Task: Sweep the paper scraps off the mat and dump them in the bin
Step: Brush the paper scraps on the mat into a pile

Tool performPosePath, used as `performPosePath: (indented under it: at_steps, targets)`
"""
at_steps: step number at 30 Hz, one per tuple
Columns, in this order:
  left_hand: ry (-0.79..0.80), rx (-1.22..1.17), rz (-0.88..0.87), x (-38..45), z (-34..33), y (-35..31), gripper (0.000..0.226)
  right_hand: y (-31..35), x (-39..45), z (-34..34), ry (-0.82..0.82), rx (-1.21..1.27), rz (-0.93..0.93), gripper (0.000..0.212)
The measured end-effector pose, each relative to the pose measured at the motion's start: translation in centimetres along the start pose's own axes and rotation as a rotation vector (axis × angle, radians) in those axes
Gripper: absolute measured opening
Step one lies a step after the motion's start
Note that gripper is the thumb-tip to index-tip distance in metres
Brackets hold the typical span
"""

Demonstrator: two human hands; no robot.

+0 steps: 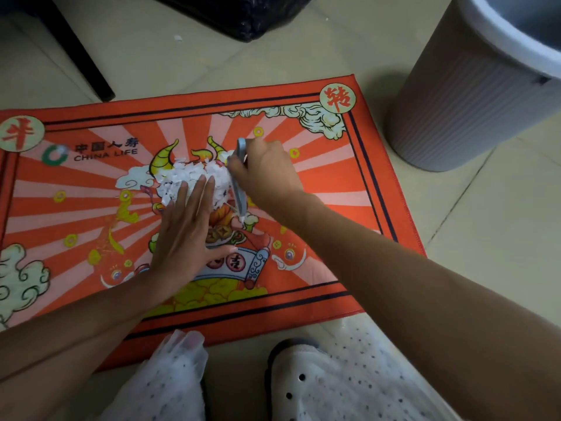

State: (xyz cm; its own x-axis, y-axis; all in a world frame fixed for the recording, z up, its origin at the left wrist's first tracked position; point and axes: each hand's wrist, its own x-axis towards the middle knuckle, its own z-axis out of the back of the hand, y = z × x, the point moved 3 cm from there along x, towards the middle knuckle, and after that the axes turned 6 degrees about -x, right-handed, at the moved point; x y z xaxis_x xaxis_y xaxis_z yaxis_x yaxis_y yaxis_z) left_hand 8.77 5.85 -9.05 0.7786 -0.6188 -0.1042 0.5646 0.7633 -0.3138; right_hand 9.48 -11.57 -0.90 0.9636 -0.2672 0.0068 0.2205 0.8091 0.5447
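Knees and shoe: dotted white trousers (170, 381) and a white perforated clog (299, 381) sit nearest the viewer, just off the near edge of the mat
Mat: red printed floor mat (349, 189) with an ox design, lying flat on pale floor tiles (485, 238); every place below is told from it
Paper scraps: small white torn paper scraps (188, 177) heaped in one pile at the mat's middle, a stray bit (177, 38) on the tiles beyond the far edge
Left hand: left hand (188, 232) lies flat on the mat, fingers straight and together, tips touching the near side of the pile, gripping nothing
Right hand: right hand (267, 174) is closed round a thin grey-blue tool (239, 183), probably a dustpan or scraper seen edge-on, set against the pile's right side
Handling, as I judge it: scraps are feather-light, limp and loose; pinching would scatter them, so pressing the heap between palm and tool looks the sound hold, moved slowly since any draught lifts them
Bin: grey ribbed plastic bin (461, 117) stands on the tiles just off the mat's far right corner; what I can see of its inside looks bare, the bottom is out of view
Black bag: dark plastic bag (243, 13) on the floor beyond the far edge, contents hidden
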Motion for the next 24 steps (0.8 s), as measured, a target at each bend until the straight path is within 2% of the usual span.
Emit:
performPosePath:
  at_steps: [9, 16, 20, 24]
  targets:
    - [-0.045, -0.035, 0.039, -2.5, 0.5, 2.8, 0.126, -3.4, 0.3, 1.1, -0.116, -0.112, -0.029, 0.022]
    - [-0.04, -0.046, 0.074, -4.1, 0.7, 4.1, 0.123, -0.4, -0.1, -1.1, -0.094, -0.078, 0.125, 0.023]
    - [-0.038, -0.072, 0.092, -4.6, 0.7, 4.6, 0.121, 0.4, 1.3, -0.2, -0.072, -0.161, 0.167, 0.026]
    - [-0.024, -0.15, 0.105, -4.9, 0.6, 4.5, 0.122, -0.6, 1.9, 2.7, -0.116, -0.288, 0.246, 0.026]
